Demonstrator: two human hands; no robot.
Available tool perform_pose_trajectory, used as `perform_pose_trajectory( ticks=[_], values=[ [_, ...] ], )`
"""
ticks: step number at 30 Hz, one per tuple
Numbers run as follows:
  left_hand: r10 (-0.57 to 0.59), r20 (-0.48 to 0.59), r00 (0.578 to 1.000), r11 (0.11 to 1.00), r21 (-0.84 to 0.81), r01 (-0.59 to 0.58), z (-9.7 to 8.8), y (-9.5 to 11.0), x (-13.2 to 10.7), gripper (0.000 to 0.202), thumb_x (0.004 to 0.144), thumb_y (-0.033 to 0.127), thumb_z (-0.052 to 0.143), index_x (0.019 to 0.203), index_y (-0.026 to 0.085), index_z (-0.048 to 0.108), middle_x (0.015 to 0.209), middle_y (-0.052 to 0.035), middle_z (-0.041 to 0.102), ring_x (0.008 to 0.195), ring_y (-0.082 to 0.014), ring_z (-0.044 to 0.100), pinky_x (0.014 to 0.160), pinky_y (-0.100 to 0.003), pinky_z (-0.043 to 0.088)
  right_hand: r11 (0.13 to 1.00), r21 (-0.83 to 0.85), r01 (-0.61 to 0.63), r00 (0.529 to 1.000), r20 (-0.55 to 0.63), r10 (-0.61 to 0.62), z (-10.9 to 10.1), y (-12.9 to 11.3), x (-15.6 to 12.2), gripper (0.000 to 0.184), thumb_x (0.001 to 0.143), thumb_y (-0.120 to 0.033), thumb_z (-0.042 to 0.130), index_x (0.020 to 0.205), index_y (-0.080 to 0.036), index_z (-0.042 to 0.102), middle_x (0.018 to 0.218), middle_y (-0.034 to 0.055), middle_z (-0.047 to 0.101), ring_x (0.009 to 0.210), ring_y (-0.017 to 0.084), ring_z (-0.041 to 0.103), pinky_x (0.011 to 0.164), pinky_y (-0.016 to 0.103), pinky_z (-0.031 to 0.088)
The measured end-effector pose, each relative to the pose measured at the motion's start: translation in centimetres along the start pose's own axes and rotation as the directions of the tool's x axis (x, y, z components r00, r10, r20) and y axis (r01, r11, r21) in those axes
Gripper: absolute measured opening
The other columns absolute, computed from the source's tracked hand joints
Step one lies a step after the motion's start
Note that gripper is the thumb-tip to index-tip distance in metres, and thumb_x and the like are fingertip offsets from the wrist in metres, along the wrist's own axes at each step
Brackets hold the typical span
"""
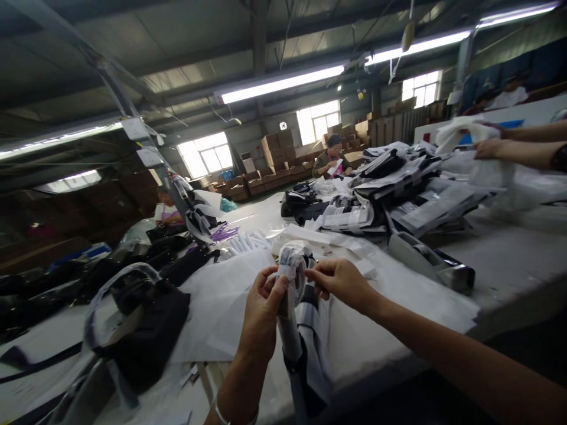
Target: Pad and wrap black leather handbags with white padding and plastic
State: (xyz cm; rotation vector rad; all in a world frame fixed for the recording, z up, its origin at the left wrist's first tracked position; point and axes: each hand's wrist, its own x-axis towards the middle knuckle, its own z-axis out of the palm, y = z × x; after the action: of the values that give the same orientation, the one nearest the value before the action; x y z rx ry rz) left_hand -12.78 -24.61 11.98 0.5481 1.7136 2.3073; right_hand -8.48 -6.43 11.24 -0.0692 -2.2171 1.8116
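A strap (290, 342) with pale wrapping rises from the table's front edge, and its upper end is rolled into a loop covered in white, see-through wrap. My left hand (261, 310) grips the wrapped loop from the left, thumb pressed on the white band. On the other side, my right hand (343, 284) pinches the loop's edge with bent fingers. Just what lies between those right fingertips is too small to make out. A black bag (153, 336) with a wrapped handle stands to the left of my hands.
White sheets (221, 295) cover part of the table (367, 354). A grey tape dispenser (425, 262) sits to the right. Behind it are piled wrapped straps and bags (381, 183). A co-worker's hands (491, 141) hold white material at right. Purple ties (224, 232) lie farther back.
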Motion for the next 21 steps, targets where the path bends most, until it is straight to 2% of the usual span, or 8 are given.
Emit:
perform_pose_trajectory(
  ticks=[2, 4, 5, 8, 14, 17, 19, 21],
  values=[
    [0.005, -0.013, 1.000, 1.000, 0.027, -0.005, 0.0, 0.1, 0.0, 0.048, 0.077, 0.043, 0.078, 0.113, 0.019, 0.057, 0.094, -0.0049, 0.072, 0.078, -0.0143, 0.067, 0.070, -0.022, 0.050, 0.992, 0.101, 0.073, 0.997, -0.036, -0.070, 0.0, -0.9, -1.3, 0.046, 0.084, -0.052, 0.067, 0.110, -0.015, 0.071, 0.071, 0.0019, 0.073, 0.062, 0.016, 0.069, 0.063, 0.027, 0.057],
    [0.014, -0.019, 1.000, 0.998, 0.066, -0.013, 0.2, 0.3, -0.1, 0.049, 0.075, 0.045, 0.079, 0.111, 0.018, 0.057, 0.093, -0.0056, 0.072, 0.078, -0.0151, 0.067, 0.069, -0.023, 0.050, 0.979, 0.185, 0.085, 0.996, -0.029, -0.081, 0.3, -2.1, -2.3, 0.070, 0.084, -0.048, 0.068, 0.144, -0.018, 0.048, 0.083, 0.0012, 0.076, 0.081, 0.020, 0.072, 0.080, 0.034, 0.059],
    [0.020, -0.014, 1.000, 0.995, 0.093, -0.019, 0.4, 0.3, -0.2, 0.049, 0.075, 0.045, 0.079, 0.110, 0.018, 0.057, 0.092, -0.0057, 0.072, 0.079, -0.0158, 0.067, 0.069, -0.023, 0.050, 0.973, 0.220, 0.077, 0.997, -0.012, -0.076, 0.5, -2.7, -2.6, 0.080, 0.084, -0.047, 0.069, 0.152, -0.019, 0.036, 0.087, 0.0007, 0.076, 0.088, 0.021, 0.071, 0.086, 0.037, 0.057],
    [0.093, -0.013, 0.996, 0.975, 0.205, -0.089, 1.0, 0.3, -0.5, 0.045, 0.076, 0.045, 0.078, 0.105, 0.019, 0.057, 0.090, -0.0050, 0.072, 0.081, -0.0167, 0.068, 0.070, -0.024, 0.051, 0.931, 0.364, 0.019, 0.999, 0.040, -0.036, 1.3, -4.0, -2.6, 0.091, 0.085, -0.044, 0.070, 0.157, -0.021, 0.019, 0.091, -0.0001, 0.076, 0.092, 0.020, 0.070, 0.092, 0.039, 0.054],
    [0.252, -0.041, 0.967, 0.908, 0.355, -0.221, 1.3, -0.2, -0.7, 0.036, 0.081, 0.044, 0.074, 0.103, 0.020, 0.058, 0.092, -0.0042, 0.073, 0.085, -0.0178, 0.069, 0.080, -0.029, 0.054, 0.780, 0.620, -0.082, 0.996, 0.026, 0.085, 2.7, -4.1, -1.1, 0.089, 0.076, -0.030, 0.081, 0.151, -0.022, 0.034, 0.086, 0.0002, 0.075, 0.080, 0.014, 0.069, 0.083, 0.027, 0.054],
    [0.280, 0.007, 0.960, 0.869, 0.422, -0.256, 0.4, 0.1, -1.1, 0.032, 0.086, 0.044, 0.069, 0.109, 0.022, 0.064, 0.104, -0.0060, 0.073, 0.096, -0.0207, 0.069, 0.090, -0.034, 0.054, 0.761, 0.645, -0.068, 0.996, 0.000, 0.089, 2.9, -4.1, -0.6, 0.088, 0.074, -0.027, 0.083, 0.149, -0.023, 0.037, 0.087, 0.0011, 0.076, 0.079, 0.013, 0.069, 0.081, 0.025, 0.054],
    [0.326, 0.032, 0.945, 0.799, 0.526, -0.293, -0.8, 0.1, -1.5, 0.028, 0.091, 0.045, 0.063, 0.106, 0.023, 0.071, 0.111, -0.0060, 0.072, 0.107, -0.0222, 0.066, 0.098, -0.036, 0.050, 0.755, 0.652, -0.065, 0.995, -0.020, 0.102, 3.0, -4.3, -0.2, 0.088, 0.073, -0.025, 0.083, 0.149, -0.022, 0.038, 0.086, 0.0015, 0.076, 0.078, 0.014, 0.070, 0.079, 0.026, 0.056],
    [0.366, -0.002, 0.931, 0.744, 0.601, -0.291, -2.3, -0.4, -2.0, 0.029, 0.093, 0.046, 0.058, 0.102, 0.023, 0.074, 0.113, -0.0060, 0.072, 0.112, -0.0229, 0.064, 0.104, -0.037, 0.046, 0.751, 0.655, -0.083, 0.992, -0.019, 0.126, 3.1, -4.4, 0.1, 0.087, 0.073, -0.023, 0.083, 0.148, -0.022, 0.039, 0.083, 0.0014, 0.076, 0.074, 0.015, 0.071, 0.074, 0.027, 0.057]
  ],
)
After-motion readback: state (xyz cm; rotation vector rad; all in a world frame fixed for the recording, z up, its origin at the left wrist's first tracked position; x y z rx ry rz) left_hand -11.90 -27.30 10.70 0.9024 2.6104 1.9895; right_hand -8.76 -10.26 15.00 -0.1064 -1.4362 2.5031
